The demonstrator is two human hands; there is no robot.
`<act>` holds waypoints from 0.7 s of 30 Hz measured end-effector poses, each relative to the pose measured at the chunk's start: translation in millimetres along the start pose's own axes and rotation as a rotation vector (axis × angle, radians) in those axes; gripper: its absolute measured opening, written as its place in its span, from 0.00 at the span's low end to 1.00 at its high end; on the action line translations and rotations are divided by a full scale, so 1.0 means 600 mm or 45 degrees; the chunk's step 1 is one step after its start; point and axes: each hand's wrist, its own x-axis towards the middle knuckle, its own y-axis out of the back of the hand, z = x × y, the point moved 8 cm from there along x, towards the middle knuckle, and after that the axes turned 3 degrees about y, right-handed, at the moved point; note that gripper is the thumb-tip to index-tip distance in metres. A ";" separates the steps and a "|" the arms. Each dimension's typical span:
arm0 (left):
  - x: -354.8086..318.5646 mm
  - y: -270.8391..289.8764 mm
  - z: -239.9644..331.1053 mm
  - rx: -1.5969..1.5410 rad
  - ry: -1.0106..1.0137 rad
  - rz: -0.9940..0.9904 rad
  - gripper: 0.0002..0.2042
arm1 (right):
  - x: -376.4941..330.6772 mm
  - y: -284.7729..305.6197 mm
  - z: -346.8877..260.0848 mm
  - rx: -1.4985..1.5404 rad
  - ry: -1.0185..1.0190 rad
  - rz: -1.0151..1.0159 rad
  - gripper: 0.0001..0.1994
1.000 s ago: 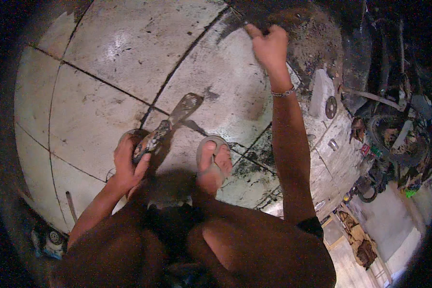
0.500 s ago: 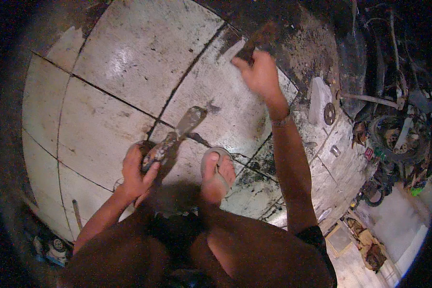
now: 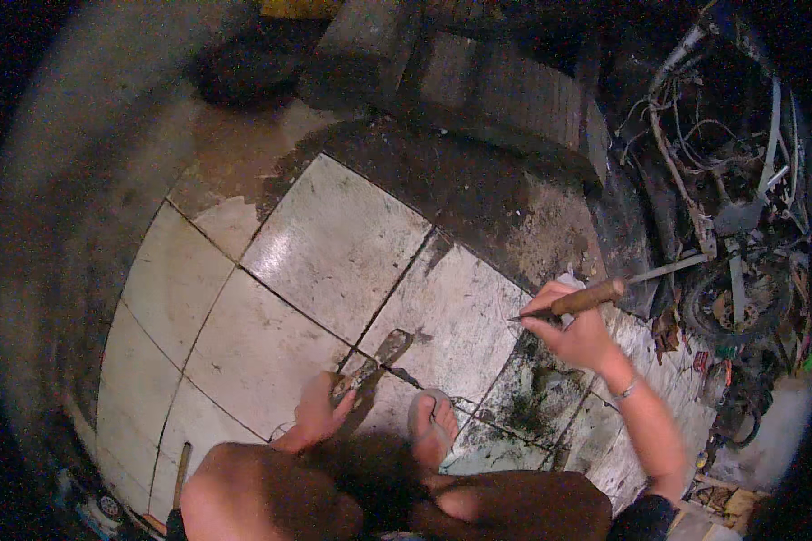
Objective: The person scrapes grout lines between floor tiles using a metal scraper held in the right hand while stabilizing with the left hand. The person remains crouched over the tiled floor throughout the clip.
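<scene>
My left hand [image 3: 316, 415], low in the middle above the tiles, is closed round one end of a long, dirty greyish piece [image 3: 392, 346]. Its broad flat end points away from me to the right. My right hand [image 3: 579, 343] is raised on the right, pinching a wooden-handled pointed tool [image 3: 595, 295] much like a pen. The tool's dark narrow tip points left, and the thick brown handle sticks out behind my fingers. A clear gap separates the tool from the piece. My left fingers partly hide the near end of that piece.
Beneath me lie white floor tiles [image 3: 334, 243] with dark joints and black stains. My sandalled foot [image 3: 431, 424] rests between my hands. A motorcycle frame [image 3: 677, 171] and a wheel [image 3: 740, 298] stand on the right. A thin stick [image 3: 182, 469] lies at lower left.
My right hand has drawn back from the far floor toward me and to the right, and the wooden-handled tool now shows in it. The view has shifted; my left hand still grips the piece.
</scene>
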 end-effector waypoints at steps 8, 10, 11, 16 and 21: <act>-0.058 0.070 0.007 -0.631 0.211 -0.254 0.19 | 0.144 -0.035 0.072 -0.158 0.040 -0.137 0.09; -0.081 0.083 -0.004 -0.524 0.323 -0.216 0.22 | 0.153 -0.085 0.133 0.110 -0.084 0.073 0.09; -0.087 0.081 -0.011 -0.483 0.376 -0.209 0.23 | 0.146 -0.109 0.166 0.182 -0.181 0.062 0.09; -0.071 0.021 -0.041 -0.141 0.421 -0.290 0.35 | 0.105 -0.200 0.242 0.206 -0.273 0.078 0.10; -0.041 -0.032 -0.025 0.528 -0.001 -0.320 0.31 | 0.140 -0.255 0.265 0.184 -0.313 0.220 0.08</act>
